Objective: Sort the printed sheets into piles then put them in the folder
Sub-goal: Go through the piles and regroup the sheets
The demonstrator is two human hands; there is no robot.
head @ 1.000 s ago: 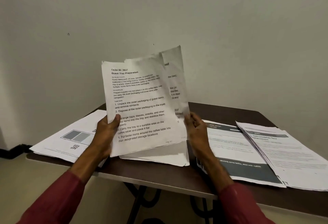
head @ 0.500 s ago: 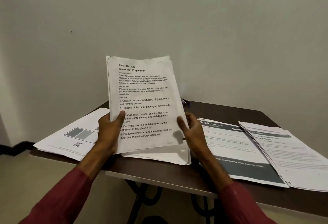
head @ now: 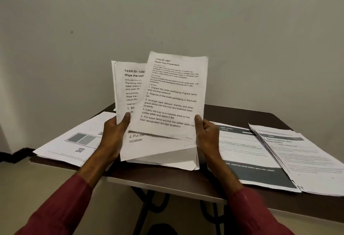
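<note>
Sorting is in hand — the right hand (head: 206,134) pinches the top sheet (head: 173,95), held askew over the stack (head: 128,89) the left hand (head: 113,136) grips, above the table's (head: 186,180) near middle. Next, likely: lay it on whichever matches — left pile (head: 78,138) or right pile (head: 247,153).

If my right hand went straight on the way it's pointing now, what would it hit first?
Likely the wall. The right hand, pinching the Guest Tray Preparation sheet, points forward and up over the table; nothing else shows in that line, though depth is hard to judge.
</note>
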